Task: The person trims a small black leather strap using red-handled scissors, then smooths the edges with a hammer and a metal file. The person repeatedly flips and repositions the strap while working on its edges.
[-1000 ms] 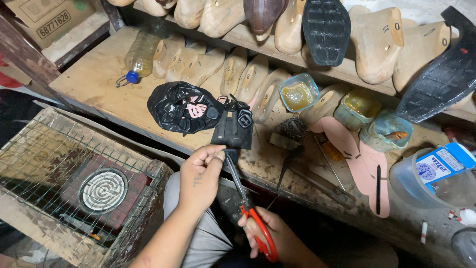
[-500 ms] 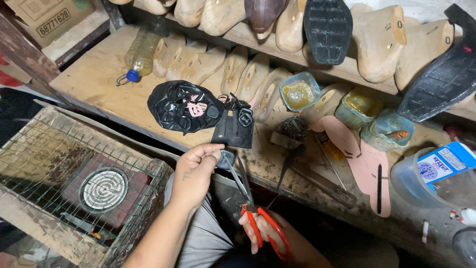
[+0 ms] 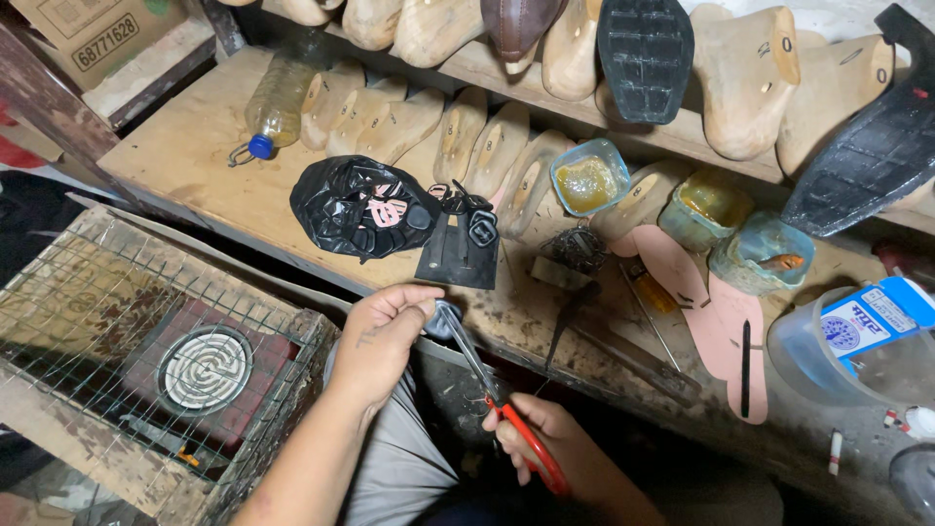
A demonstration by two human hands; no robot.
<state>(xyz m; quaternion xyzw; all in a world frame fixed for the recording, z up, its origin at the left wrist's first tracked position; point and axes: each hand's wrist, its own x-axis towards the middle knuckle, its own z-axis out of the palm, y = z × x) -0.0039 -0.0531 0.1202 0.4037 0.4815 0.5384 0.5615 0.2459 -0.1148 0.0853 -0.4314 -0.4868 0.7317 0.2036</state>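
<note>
Taking the black flat piece [image 3: 458, 255] on the counter [image 3: 195, 166] as landmark: far left of it, up in the corner, sits a brown cardboard box [image 3: 93, 29] with a dark printed label; below-left of it stands a wire cage [image 3: 127, 380] over a round coil heater [image 3: 205, 368]. A clear plastic bottle [image 3: 276, 105] with a blue cap lies up-left, and a black plastic bag [image 3: 362, 207] lies just left of the piece, touching it or nearly so. Directly below the piece, off the counter's edge, the left hand [image 3: 385, 336] has its grip pinched together on 1 small dark scrap [image 3: 443, 319]. The scissors [image 3: 497, 394] lie below-right of that scrap, long axis running diagonally from the blades up-left at the scrap to the red handles down-right, where the right hand [image 3: 560, 448] has its grip closed through them. The blades meet the scrap, so the left hand is the nearer to it; whether the blades stand apart I cannot tell. Right of the piece stand 3 small tubs [image 3: 589, 177] of yellowish glue, then 2 pink insoles [image 3: 716, 321]. Far right, a blue-and-white carton [image 3: 872, 317] sits in a clear container.
</note>
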